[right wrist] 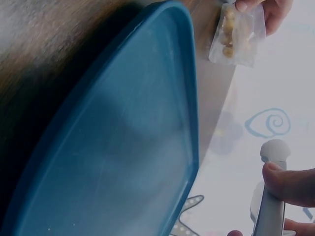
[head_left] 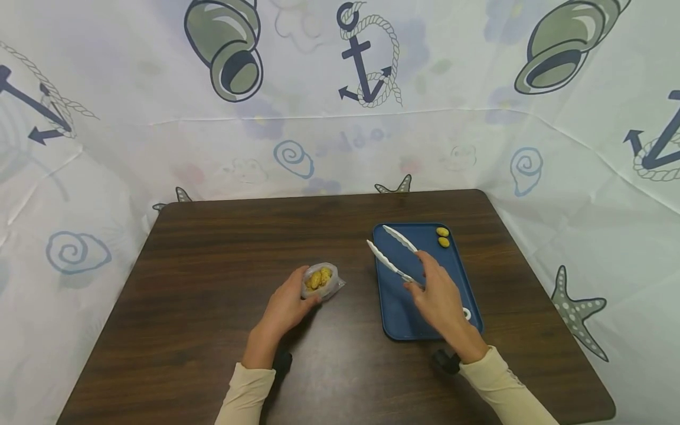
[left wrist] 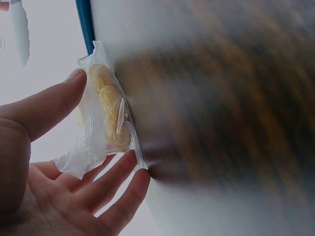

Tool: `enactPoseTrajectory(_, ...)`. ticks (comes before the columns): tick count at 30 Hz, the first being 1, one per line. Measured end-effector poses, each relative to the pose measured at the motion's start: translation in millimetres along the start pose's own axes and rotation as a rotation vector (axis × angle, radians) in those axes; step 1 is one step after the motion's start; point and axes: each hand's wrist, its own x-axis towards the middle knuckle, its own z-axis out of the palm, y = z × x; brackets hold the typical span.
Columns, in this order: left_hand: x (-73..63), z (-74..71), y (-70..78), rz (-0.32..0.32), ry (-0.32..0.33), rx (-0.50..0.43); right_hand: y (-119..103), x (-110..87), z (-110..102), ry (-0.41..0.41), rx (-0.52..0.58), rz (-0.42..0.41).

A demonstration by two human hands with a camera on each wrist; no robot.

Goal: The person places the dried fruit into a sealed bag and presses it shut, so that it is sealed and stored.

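My left hand [head_left: 287, 302] holds a small clear plastic bag [left wrist: 88, 130] upright on the table, its thumb on one side and fingers round the other. Yellow-brown oval pieces [head_left: 319, 278] fill the open bag. To the right, my right hand [head_left: 437, 292] grips a pair of tongs [head_left: 383, 258] with white tips and metal arms. The tongs' arms are spread, their tips pointing to the far left over the blue tray [head_left: 393, 313], with nothing between them. Two similar yellow pieces [head_left: 443, 236] lie in the tray's far right corner.
The dark wooden table [head_left: 212, 342] carries the tray on its right side. Behind it and at both sides hangs a white cloth [head_left: 319, 130] printed with anchors, shells and starfish. A white ring [head_left: 467, 313], partly hidden by my right wrist, shows over the tray.
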Motion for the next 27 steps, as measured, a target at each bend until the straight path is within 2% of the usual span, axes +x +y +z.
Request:
enactPoseTrajectory(20,-0.2,1.1,1.4,-0.004,-0.005,-0.004,20.9,4.8,-13.8,0.058,-0.031,0.037)
enactPoseTrajectory(27,0.2,0.7,0.1,-0.004,0.0,0.008,27.6,3.0,-14.5,0.05,-0.029,0.065)
